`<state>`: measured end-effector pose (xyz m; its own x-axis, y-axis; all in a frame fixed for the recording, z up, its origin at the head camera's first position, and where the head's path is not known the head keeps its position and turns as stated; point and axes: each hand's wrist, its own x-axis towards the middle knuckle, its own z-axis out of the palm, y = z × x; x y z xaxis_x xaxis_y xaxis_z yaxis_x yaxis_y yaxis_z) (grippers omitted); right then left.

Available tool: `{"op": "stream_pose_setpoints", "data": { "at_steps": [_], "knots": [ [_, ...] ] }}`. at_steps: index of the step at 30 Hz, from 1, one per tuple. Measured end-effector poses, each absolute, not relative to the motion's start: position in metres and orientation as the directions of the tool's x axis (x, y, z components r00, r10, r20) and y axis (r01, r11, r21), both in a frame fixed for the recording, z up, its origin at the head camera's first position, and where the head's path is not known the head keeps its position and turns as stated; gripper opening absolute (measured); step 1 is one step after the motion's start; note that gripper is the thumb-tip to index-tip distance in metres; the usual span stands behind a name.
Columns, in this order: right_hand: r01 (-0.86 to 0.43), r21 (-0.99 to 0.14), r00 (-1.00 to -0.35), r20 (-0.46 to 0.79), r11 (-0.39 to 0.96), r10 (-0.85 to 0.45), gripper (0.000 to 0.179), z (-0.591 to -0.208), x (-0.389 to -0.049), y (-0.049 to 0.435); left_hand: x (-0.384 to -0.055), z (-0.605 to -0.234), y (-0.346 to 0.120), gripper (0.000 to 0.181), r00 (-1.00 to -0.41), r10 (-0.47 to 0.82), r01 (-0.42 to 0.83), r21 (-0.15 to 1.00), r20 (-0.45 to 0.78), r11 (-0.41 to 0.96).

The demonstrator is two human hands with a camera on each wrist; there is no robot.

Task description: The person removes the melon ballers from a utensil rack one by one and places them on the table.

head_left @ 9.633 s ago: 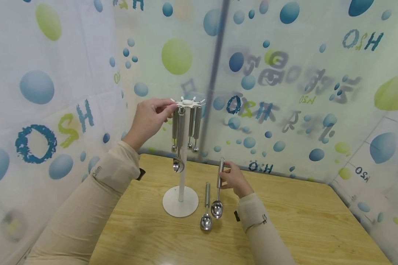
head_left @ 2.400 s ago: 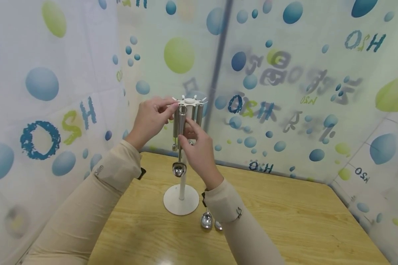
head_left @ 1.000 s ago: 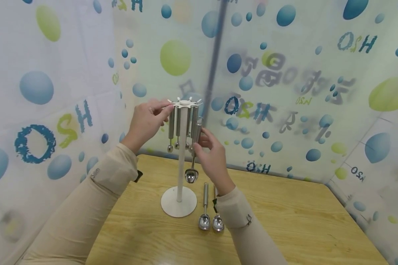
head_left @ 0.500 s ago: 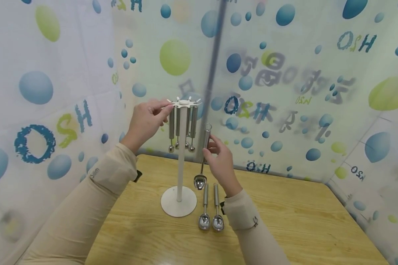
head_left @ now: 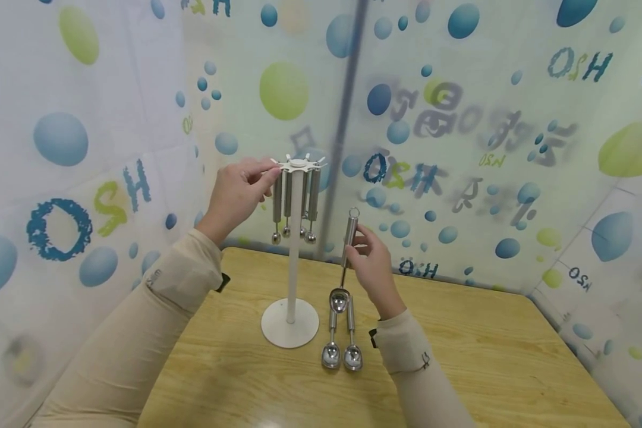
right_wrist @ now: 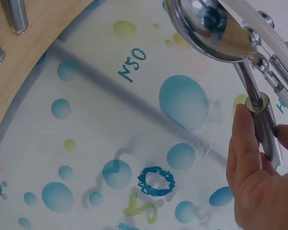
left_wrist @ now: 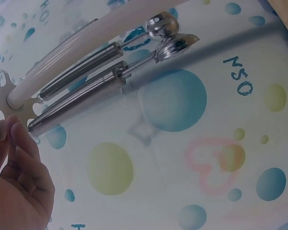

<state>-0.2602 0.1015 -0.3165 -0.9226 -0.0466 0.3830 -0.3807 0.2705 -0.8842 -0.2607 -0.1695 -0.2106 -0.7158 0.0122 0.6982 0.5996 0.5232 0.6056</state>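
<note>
My left hand pinches one arm of the star-shaped top of a white rotating stand. My right hand grips a steel ice-cream scoop by its handle, thumb on one side and fingers on the other. That scoop is in the air right of the stand, bowl down and hanging loop up. In the right wrist view its shiny bowl shows close up. Below it on the table lie two similar scoops, a left one and a right one, side by side.
Several smaller steel utensils with round ends hang from the stand's top. The stand's round white base rests on a wooden table. Patterned curtains enclose the table's back and sides.
The second scoop was laid beside the first. My right hand then took another scoop off the stand and carried it right and down above them. My left hand stayed at the stand's top.
</note>
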Motion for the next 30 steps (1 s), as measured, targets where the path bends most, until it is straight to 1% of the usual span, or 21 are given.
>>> {"op": "stream_pose_setpoints", "data": {
  "at_steps": [12,30],
  "knots": [
    [-0.343,-0.907,-0.939,0.338,0.244,-0.060,0.053,-0.322,-0.260,0.116,-0.259,-0.213,-0.170,0.029,-0.727,0.020,0.590,0.610,0.686,0.528],
    [-0.255,-0.922,-0.966,0.256,0.291,-0.036,0.055,-0.335,-0.265,0.131,-0.257,-0.210,-0.168,0.029,-0.724,0.018,0.594,0.610,0.689,0.524]
  ]
}}
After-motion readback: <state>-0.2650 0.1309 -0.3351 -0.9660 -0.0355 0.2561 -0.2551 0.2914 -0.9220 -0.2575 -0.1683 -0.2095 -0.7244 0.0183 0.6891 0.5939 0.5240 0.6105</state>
